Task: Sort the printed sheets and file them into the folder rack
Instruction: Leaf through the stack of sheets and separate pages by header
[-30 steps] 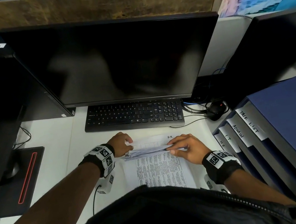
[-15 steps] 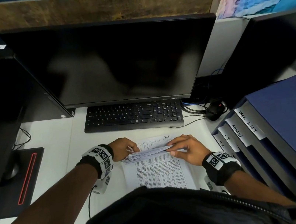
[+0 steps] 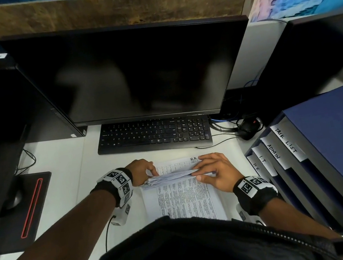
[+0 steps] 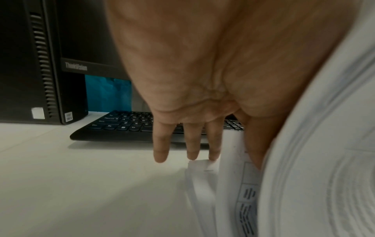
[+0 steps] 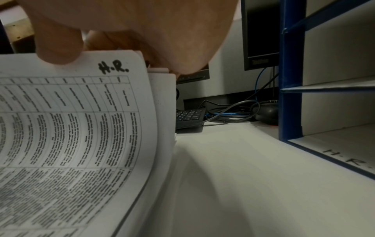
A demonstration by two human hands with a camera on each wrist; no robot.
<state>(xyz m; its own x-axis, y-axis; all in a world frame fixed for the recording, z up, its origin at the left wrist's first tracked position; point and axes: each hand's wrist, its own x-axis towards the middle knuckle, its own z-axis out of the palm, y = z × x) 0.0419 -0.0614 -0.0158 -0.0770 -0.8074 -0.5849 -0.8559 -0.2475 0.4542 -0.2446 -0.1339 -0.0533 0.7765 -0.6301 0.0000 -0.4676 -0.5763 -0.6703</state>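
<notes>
A stack of printed sheets (image 3: 183, 197) lies on the white desk in front of me. Its far end is lifted into a curled bundle (image 3: 169, 176). My left hand (image 3: 151, 173) grips the bundle's left edge, with three fingers (image 4: 160, 152) reaching down to the desk. My right hand (image 3: 201, 173) pinches the right edge, its thumb (image 5: 58, 48) on a sheet (image 5: 71, 128) hand-marked "H.R.". The blue folder rack (image 3: 326, 150) stands at the right, with slots labelled H.R. (image 3: 256, 167), I.T., ADMIN and TASK LIST. The H.R. slot (image 5: 334, 136) is close to my right wrist.
A black keyboard (image 3: 153, 136) lies just beyond the sheets under a dark monitor (image 3: 134, 72). Cables and a mouse (image 3: 247, 128) sit between keyboard and rack. A black pad with a red stripe (image 3: 28, 208) lies at the left, with a PC tower (image 4: 30, 64) behind.
The lifted bundle has tipped a little further toward me, showing more of the sheet marked H.R. behind it. Both hands stay at the bundle's edges.
</notes>
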